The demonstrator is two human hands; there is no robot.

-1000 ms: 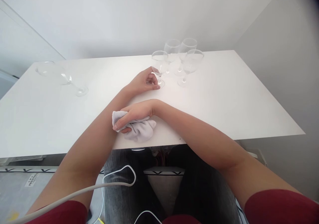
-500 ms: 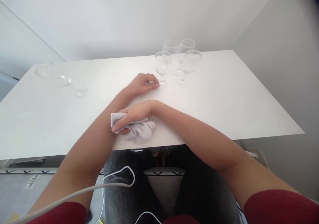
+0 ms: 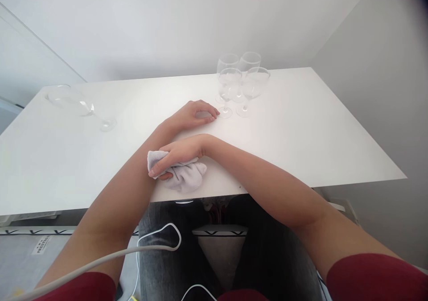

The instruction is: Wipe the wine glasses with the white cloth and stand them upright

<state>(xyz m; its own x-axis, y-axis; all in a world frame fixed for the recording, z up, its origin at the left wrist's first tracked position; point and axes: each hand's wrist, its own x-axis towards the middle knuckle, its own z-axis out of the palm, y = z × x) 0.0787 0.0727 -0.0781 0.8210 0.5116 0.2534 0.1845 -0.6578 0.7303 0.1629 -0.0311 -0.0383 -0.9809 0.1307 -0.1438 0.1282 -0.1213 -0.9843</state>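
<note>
At the back of the white table (image 3: 290,145), my left hand (image 3: 195,113) rests with its thumb and fingers a little apart. Its fingertips are at the left edge of the foot of an upright wine glass (image 3: 225,110). Three more clear stemmed glasses stand close behind and beside it, among them a wide-bowled glass (image 3: 256,84) on the right. Nearer the front edge, my right hand (image 3: 180,151) is closed round a crumpled pale cloth (image 3: 185,176), over my left forearm. Part of the cloth is hidden under the fingers.
Another stemmed glass (image 3: 107,123) lies on its side at the table's left. A white wall (image 3: 167,29) rises behind the table. A white cable (image 3: 133,250) loops in front, over my dark trousers.
The front-left wine glass has slid slightly right, closer to the other glasses, and my left hand has followed it, its thumb and fingers parting a little. My right hand and the cloth stay about where they were.
</note>
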